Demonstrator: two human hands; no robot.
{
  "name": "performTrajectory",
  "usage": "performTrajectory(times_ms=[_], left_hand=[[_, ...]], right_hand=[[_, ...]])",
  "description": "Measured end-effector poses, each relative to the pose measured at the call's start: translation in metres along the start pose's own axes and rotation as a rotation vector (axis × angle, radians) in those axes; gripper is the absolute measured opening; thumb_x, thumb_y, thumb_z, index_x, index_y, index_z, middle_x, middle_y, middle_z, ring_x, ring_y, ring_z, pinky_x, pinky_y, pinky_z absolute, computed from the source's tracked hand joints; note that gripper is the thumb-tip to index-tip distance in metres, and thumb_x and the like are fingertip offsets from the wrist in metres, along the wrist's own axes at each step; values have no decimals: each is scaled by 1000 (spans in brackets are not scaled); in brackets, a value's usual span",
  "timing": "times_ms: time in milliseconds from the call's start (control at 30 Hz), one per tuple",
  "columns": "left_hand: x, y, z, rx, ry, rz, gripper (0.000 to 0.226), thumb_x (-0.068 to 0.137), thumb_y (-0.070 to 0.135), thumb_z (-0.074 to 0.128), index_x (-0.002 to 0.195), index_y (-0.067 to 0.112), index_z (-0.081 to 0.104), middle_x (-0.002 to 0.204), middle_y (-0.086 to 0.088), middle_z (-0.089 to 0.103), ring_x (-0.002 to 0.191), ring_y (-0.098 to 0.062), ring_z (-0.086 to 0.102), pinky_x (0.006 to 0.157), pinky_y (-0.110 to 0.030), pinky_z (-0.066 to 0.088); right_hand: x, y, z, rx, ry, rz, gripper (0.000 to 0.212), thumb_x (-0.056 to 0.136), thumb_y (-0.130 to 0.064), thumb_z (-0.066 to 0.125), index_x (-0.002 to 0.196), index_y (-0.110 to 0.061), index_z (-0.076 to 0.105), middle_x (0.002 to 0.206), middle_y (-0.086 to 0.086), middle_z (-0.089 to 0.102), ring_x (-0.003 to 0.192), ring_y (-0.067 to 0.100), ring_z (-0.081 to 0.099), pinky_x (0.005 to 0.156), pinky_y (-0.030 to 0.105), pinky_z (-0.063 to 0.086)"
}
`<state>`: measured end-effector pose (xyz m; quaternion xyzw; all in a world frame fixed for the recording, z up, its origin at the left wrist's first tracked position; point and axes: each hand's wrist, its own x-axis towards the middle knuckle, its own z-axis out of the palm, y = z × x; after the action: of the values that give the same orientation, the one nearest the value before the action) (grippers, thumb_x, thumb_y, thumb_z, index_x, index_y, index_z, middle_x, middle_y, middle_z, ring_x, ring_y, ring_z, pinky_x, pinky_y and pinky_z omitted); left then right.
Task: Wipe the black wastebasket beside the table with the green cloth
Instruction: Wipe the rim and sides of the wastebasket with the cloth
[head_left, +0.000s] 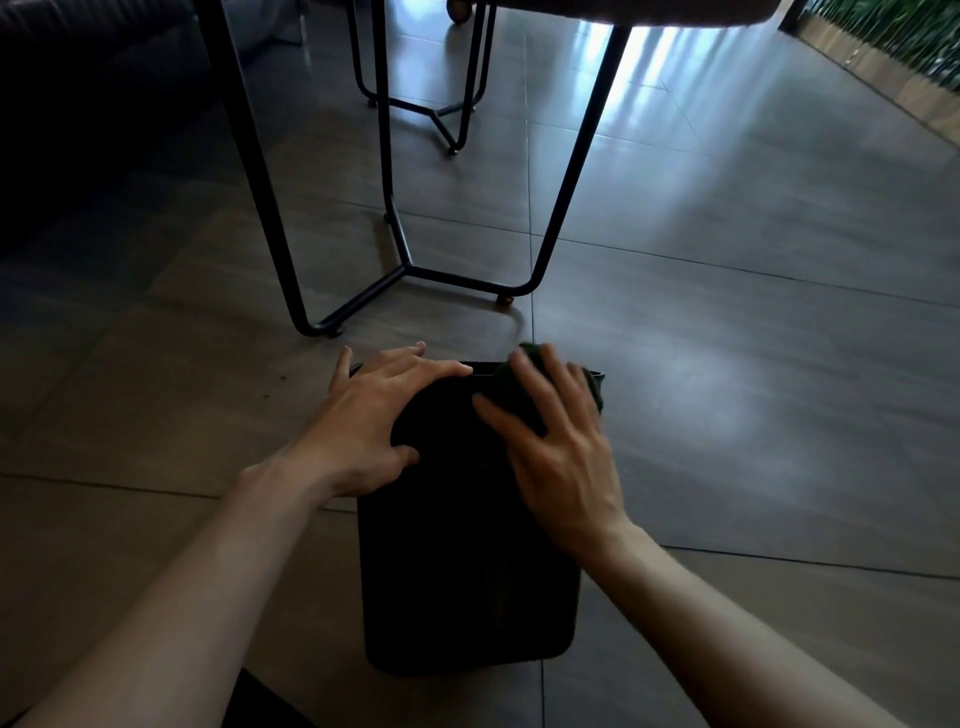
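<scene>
Dim room, glossy grey tiled floor streaked with light; thin black metal counter legs ahead. Just before them, on the floor, matte black rectangular wastebasket. Left grip splayed flat on its far end; right grip, fingers apart, pressing dark green cloth against the rim.

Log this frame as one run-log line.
phase: wipe | left hand: rests on black wastebasket | right hand: presses green cloth on its far end | wastebasket: on floor near table legs
</scene>
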<state>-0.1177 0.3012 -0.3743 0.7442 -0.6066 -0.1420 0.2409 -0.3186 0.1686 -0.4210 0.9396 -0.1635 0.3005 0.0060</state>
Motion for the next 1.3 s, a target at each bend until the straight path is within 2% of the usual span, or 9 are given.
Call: performTrajectory(times_ms=[233,333,400,600,733,867,1033,1167,1300], left_hand=[[0,1,-1,-2,-3,-10,101,69,14,85,144,56,31,153,21,39,151,1,9,122,-58,-9],[-1,1,0,-6,2,-7,101,69,14,85,144,55,32,152,23,39,150,3,9,122,-57,-10],[0,1,0,-4,0,1,101,68,13,85,144,56,33,148,28,39,149,5,9,122,-58,-9],[0,-1,0,-11,-8,10,102,68,12,83,144,56,32,139,36,34,149,5,9,121,-61,-6],[0,0,-1,-12,-3,2,101,68,12,84,143,56,32,150,26,40,150,3,9,121,-61,-7],[-2,4,-1,-21,-2,9,101,69,13,85,143,56,32,151,25,39,150,5,7,122,-58,-10],[-2,4,-1,-11,-2,12,101,68,13,85,143,56,33,151,23,40,150,5,8,122,-60,-6],[-4,4,-2,-3,-11,15,102,68,13,84,144,57,31,151,24,40,150,4,8,122,-61,-6],[-5,4,-1,4,-5,15,102,69,14,84,144,57,31,152,23,39,150,4,8,121,-60,-8]], right_hand=[[-146,-33,48,-157,-268,-660,30,110,-30,38,134,-25,56,162,7,41,155,35,30,128,53,19],[-147,-25,42,-303,-249,-659,41,113,-25,25,145,-14,49,164,17,35,157,36,21,129,48,17],[-116,-17,22,-150,-313,-664,26,111,-24,49,133,-24,63,165,12,36,157,40,21,127,54,22],[-7,-2,0,78,22,47,32,104,-27,58,135,-23,65,164,13,38,157,38,21,126,59,23],[-74,-19,20,19,-125,-341,27,101,-21,68,128,-20,68,162,16,40,155,43,25,123,61,27],[-145,-29,26,-306,-271,-680,36,114,-22,30,148,-16,43,170,23,9,158,43,0,130,53,5],[-68,-6,-9,21,-208,-381,22,103,-19,63,123,-24,70,160,13,44,155,39,27,123,57,31],[-13,3,-15,54,8,50,29,107,-24,53,130,-21,70,162,11,41,157,36,22,125,57,26],[-79,-15,11,55,-147,-379,18,108,-20,58,121,-18,69,162,16,41,155,42,24,124,59,25]])
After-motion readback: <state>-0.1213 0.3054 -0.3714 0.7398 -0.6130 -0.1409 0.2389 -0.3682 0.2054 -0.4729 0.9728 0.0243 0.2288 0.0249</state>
